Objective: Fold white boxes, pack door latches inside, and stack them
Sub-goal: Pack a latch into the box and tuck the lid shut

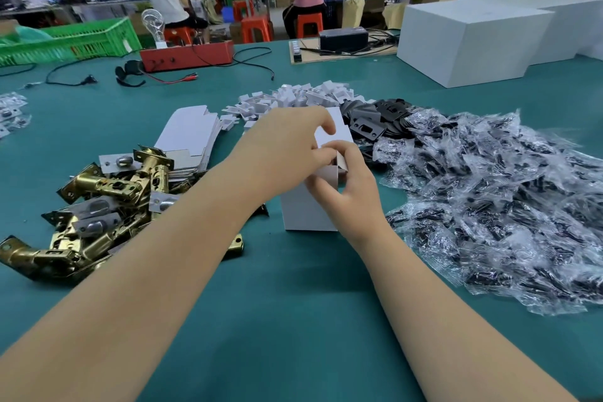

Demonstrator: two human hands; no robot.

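A small white box (305,212) stands upright on the green table in the middle. My left hand (287,147) grips its top from the left, fingers curled over the upper edge. My right hand (347,183) pinches a flap at the box's open top on the right side. A pile of brass door latches (98,206) lies to the left. Behind them leans a stack of flat white box blanks (191,134). What is inside the box is hidden by my hands.
Black strike plates (375,117) and small white card inserts (303,98) lie behind the box. A wide heap of clear bagged screws (489,199) fills the right. Large white foam blocks (473,39), a red tester box (189,55) and a green crate (68,39) stand farther back.
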